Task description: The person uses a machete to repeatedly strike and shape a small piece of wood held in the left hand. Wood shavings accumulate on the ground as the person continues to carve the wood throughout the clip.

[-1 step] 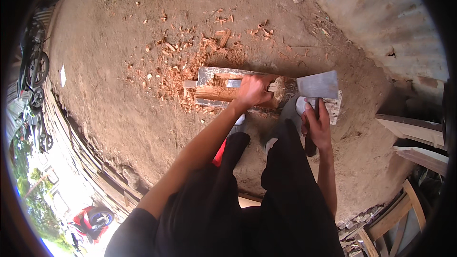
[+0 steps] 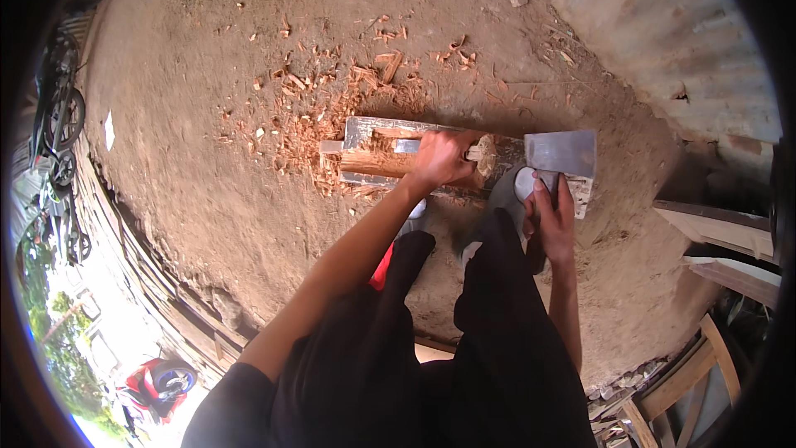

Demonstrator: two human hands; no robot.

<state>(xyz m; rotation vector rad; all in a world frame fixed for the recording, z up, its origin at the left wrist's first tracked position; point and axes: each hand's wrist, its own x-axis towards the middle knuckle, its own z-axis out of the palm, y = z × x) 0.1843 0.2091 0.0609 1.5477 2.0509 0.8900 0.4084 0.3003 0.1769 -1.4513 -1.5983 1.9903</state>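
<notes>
My left hand (image 2: pixel 445 158) is closed over a chisel-like tool; its flat metal blade (image 2: pixel 407 146) sticks out to the left, and a pale end shows at the right of the fist. Below it, a reddish wood piece (image 2: pixel 375 163) with a rough, cut surface lies along a low, worn plank bench (image 2: pixel 361 125). My right hand (image 2: pixel 553 217) grips the dark handle of a broad-bladed hatchet beside my right knee. Its wide grey blade (image 2: pixel 560 153) is over the bench's right end, apart from my left hand. My fingers hide part of both tools.
Reddish wood shavings (image 2: pixel 315 129) are strewn over the dirt floor (image 2: pixel 207 58) left of and beyond the bench. My feet are close against the bench. Corrugated metal sheets (image 2: pixel 680 41) stand at the far side and right. Boards (image 2: pixel 721 228) lie at right; motorcycles (image 2: pixel 65 120) stand at far left.
The hatchet blade has shifted slightly to the right and down, turning a little with my right hand. My left hand and the wood piece have stayed in place.
</notes>
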